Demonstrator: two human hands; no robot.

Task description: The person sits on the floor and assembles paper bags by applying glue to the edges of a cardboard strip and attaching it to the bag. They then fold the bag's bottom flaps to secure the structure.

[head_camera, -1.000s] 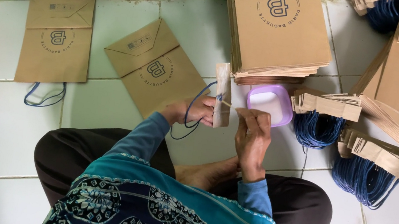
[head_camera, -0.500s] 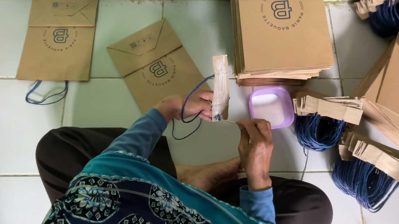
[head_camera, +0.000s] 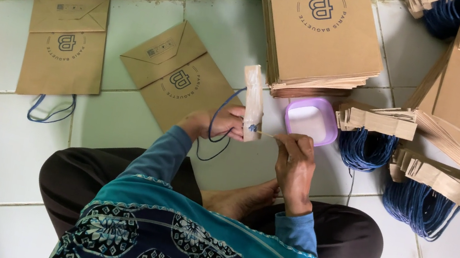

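At the left of the frame a flat brown paper bag (head_camera: 65,45) lay on the white tiles with its blue cord handle (head_camera: 50,110) showing below it, and a second bag (head_camera: 179,80) lay tilted just right of it.

Near the centre, the left hand (head_camera: 219,124) was closed around the lower end of a paper strip (head_camera: 254,103) with a loop of blue cord attached, holding the strip upright. A firm pinch low on the strip looked right, since it kept the upper part free and steady.

Just right of it, the right hand (head_camera: 294,161) was curled shut, fingertips pinched on something thin that met the strip's base; what it was could not be told. Working close to the left hand's grip would probably keep the paper from bending.

A small lilac tub (head_camera: 312,119) sat just beyond the right hand, within easy reach.

Further right lay bundles of blue-cord handles with paper strips (head_camera: 373,137), and stacks of bags (head_camera: 321,32) filled the upper centre and right edge.
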